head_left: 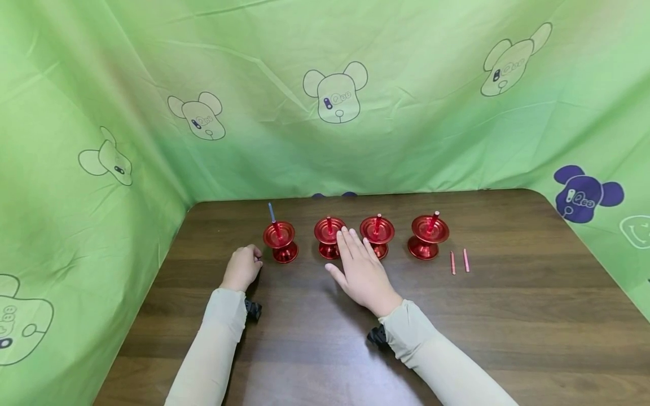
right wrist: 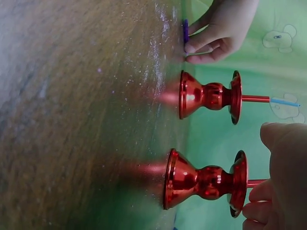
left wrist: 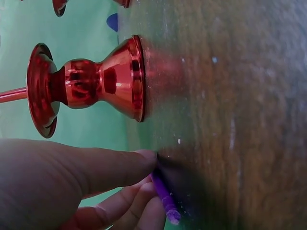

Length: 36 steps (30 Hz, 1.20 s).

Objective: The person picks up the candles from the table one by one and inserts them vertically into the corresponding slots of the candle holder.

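My left hand (head_left: 242,268) is low at the tabletop, just left of the leftmost red metal candle holder (head_left: 285,252). Its thumb and fingers pinch a thin purple candle (left wrist: 166,201), seen close to the wood in the left wrist view. A slim blue candle (head_left: 271,212) stands upright in that leftmost holder. With fingers straight, my right hand (head_left: 364,276) reaches over the table and holds nothing. Its fingertips overlap the second candle holder (head_left: 325,230) and the third candle holder (head_left: 384,231) in the head view.
A fourth red candle holder (head_left: 423,248) stands on the right. Beside it two short pink candles (head_left: 453,263) lie on the brown wooden table (head_left: 533,316). Green printed cloth (head_left: 264,146) hangs behind and at both sides of the table.
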Tool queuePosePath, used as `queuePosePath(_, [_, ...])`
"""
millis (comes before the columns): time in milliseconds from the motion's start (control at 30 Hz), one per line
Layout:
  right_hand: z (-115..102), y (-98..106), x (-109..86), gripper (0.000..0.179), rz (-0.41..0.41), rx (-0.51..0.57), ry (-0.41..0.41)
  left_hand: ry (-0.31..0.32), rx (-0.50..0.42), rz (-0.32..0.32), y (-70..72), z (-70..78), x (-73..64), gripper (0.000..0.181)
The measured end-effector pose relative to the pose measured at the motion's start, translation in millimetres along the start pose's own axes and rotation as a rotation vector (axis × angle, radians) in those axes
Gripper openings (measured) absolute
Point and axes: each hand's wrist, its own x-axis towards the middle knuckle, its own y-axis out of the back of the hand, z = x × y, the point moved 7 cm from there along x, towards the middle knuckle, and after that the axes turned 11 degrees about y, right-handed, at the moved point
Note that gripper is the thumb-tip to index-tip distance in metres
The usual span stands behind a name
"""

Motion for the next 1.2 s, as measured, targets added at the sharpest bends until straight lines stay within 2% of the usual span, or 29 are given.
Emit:
queuePosePath(333, [-0.1, -2.2, 0.5, 0.073, -0.012, -0.013, 0.016, -0.004, -0.007, 0.008, 0.3, -0.8, 1.2, 0.005])
queuePosePath(700, [-1.3, -4.6, 0.7, 0.075, -0.015, -0.023, 0.019, -0.037, -0.023, 0.038, 2.9, -2.7, -1.0, 0.013])
queuePosePath(1033, [-1.7, -5.3, 1.6, 0.076, -0.001, -0.027, 0.034, -0.072, -0.142, 0.056, 11.0, 1.2, -4.1, 0.015])
queuePosePath(1200, [-2.2, -5.6, 1.4, 0.076, 0.008, -0.033, 0.042, -0.075, -0.212, 0.018, 12.4, 1.6, -6.1, 0.015])
